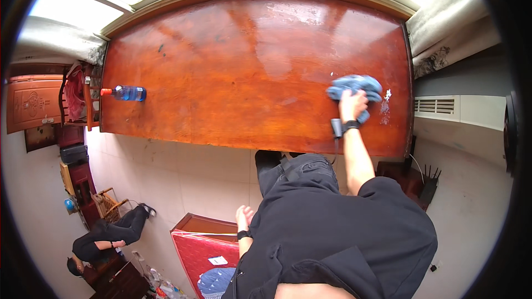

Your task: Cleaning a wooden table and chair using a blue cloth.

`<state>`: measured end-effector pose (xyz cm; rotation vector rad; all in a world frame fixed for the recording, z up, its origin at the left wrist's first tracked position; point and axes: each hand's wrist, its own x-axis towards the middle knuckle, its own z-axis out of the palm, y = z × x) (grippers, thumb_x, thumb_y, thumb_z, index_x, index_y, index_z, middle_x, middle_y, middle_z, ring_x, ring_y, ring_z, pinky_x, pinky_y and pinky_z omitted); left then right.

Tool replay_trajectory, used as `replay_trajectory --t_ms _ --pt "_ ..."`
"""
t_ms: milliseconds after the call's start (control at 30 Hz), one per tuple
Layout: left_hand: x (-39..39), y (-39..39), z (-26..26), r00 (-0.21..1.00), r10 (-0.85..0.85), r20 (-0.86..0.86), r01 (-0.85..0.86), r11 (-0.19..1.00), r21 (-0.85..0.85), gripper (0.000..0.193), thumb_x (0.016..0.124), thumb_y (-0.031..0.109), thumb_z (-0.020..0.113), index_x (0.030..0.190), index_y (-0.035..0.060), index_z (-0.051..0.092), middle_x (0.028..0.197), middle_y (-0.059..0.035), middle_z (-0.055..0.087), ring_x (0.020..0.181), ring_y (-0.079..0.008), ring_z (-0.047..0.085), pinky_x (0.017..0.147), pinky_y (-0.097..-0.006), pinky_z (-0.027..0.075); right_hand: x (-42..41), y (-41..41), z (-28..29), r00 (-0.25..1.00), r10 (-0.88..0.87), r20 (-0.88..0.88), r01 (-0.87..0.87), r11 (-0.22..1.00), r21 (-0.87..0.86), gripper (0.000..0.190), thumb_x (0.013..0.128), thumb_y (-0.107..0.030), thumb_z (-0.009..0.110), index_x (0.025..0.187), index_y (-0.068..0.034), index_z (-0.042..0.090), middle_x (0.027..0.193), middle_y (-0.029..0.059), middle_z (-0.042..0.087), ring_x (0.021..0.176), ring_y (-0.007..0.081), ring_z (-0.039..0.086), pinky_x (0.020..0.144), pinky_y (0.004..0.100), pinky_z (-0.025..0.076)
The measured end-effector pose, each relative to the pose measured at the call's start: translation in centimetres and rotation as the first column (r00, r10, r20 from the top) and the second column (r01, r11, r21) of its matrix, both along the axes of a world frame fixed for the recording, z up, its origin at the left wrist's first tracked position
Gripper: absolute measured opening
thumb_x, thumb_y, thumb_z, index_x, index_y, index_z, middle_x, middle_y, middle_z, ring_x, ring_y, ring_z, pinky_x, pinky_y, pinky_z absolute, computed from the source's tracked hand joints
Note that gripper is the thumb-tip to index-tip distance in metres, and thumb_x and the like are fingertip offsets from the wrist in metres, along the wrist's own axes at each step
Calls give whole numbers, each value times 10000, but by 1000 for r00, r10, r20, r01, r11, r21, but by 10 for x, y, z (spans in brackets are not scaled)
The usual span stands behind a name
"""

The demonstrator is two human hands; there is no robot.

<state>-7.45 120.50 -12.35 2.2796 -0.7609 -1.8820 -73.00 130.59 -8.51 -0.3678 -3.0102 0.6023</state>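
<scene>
My right hand (353,104) presses a crumpled blue cloth (354,86) onto the glossy red-brown wooden tabletop (232,108), towards its right end. A dark band circles that wrist, with a small grey device (336,128) and a cable beside it. White worn patches (385,101) mark the wood just right of the cloth. My left hand (244,217) hangs low by my side, away from the table, with nothing in it and its fingers loosely bent. At the table's left end lies a clear blue bottle (131,93) on its side, its orange-red cap pointing left.
Windows and a curtain (453,33) border the table's far side. A wooden chair (89,104) stands against its left end. Behind me is a red mattress (203,249) on a wooden bed frame. At lower left another person (112,232) sits beside a bamboo chair (109,204).
</scene>
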Motion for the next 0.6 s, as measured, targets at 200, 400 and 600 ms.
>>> replay_trajectory --t_ms 200,400,600 --pt "-35 54 -1 974 -148 -169 145 989 -33 398 1037 336 540 1358 102 558 1204 -139 686 988 -244 696 797 -366 586 124 -175 19 644 761 73 -731 641 -233 567 761 -254 734 1287 -161 545 1213 140 533 1168 365 525 920 530 507" --pt "-55 45 -9 924 -329 -196 305 942 -144 405 1040 335 541 1368 98 551 1203 -133 687 985 -234 693 802 -367 586 131 -179 11 468 879 -84 -834 409 -371 573 709 -213 784 1237 -155 567 1169 122 551 1167 343 530 887 502 496" --pt "-68 15 2 956 -287 -65 289 957 18 431 1053 362 483 1398 108 533 1238 -87 684 984 -181 676 819 -336 538 60 -107 12 552 801 -234 -829 497 -257 482 678 -92 681 1156 -151 641 1132 126 633 1080 339 583 927 479 480"
